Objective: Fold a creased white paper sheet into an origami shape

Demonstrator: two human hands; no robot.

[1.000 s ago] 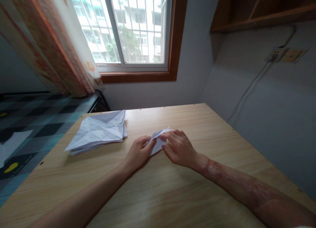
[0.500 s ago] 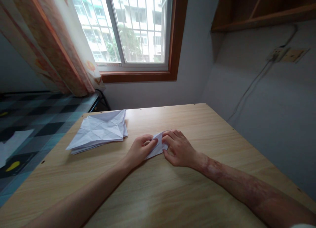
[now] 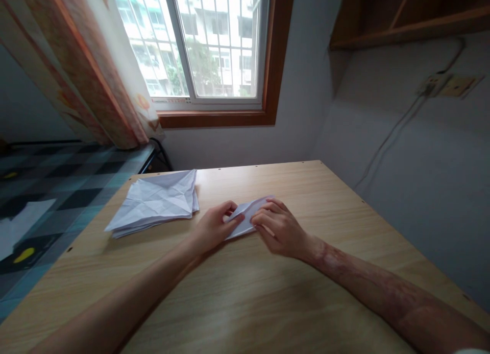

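Observation:
A small folded piece of white paper (image 3: 248, 217) lies on the wooden table (image 3: 268, 292) near its middle. My left hand (image 3: 214, 229) pinches its left end with curled fingers. From the right, my right hand (image 3: 281, 229) grips the paper's right side, fingers bent over it. Both hands cover much of the paper; only its upper flap shows between them.
A stack of creased white paper sheets (image 3: 155, 202) lies on the table to the left of my hands. A checkered bed (image 3: 57, 185) stands left of the table. Window (image 3: 206, 42) and curtain (image 3: 88, 68) are behind; a wall with a socket (image 3: 446, 84) stands right.
The paper's upper flap was pressed low half a second ago and now stands up and reaches further right. Both hands shifted slightly on it.

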